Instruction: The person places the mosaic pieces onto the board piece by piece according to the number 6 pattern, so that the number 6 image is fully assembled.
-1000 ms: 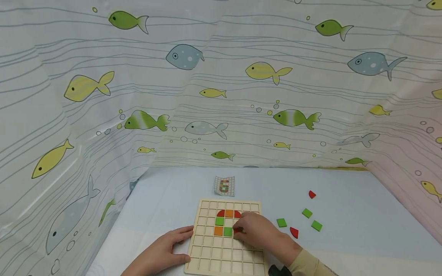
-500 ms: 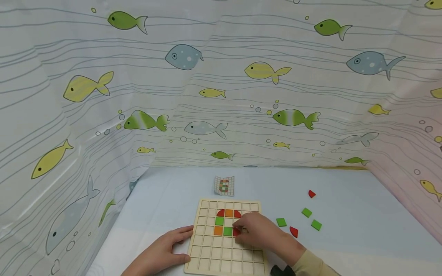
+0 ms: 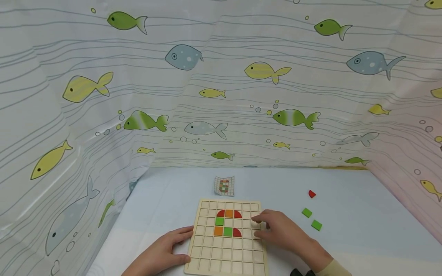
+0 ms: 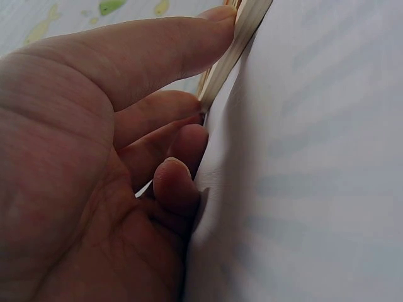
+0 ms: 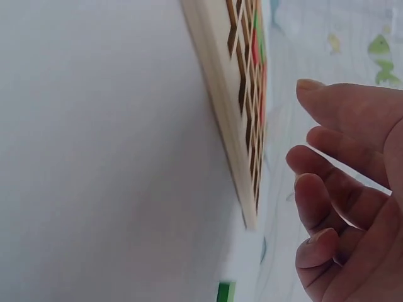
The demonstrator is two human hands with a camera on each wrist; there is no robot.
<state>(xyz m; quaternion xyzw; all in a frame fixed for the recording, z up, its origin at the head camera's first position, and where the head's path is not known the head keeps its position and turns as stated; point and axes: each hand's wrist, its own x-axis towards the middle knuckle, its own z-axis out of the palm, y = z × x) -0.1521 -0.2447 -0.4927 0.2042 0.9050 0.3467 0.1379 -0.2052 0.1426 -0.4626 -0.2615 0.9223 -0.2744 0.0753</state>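
Observation:
A wooden grid board (image 3: 210, 253) lies on the table with red, orange and green pieces set in its upper middle cells. My left hand (image 3: 162, 251) rests against the board's left edge, thumb and fingertips touching the side. In the left wrist view the thumb (image 4: 170, 50) presses on the wooden rim. My right hand (image 3: 281, 230) hovers over the board's right edge, thumb and index finger apart. Nothing sits between its fingers in the right wrist view, where they curl loosely. A red quarter-round piece (image 3: 237, 232) lies in a cell beside a green square (image 3: 228, 231).
A small pattern card (image 3: 224, 186) lies beyond the board. To the right are a loose red piece (image 3: 312, 194) and two green squares, one nearer (image 3: 316, 225) and one farther (image 3: 307, 212). A fish-print curtain (image 3: 221, 76) surrounds the table.
My right hand has let go of the red quarter-round piece and moved right, off the filled cells. It now covers a loose green square and a red piece seen earlier. My left hand stays put.

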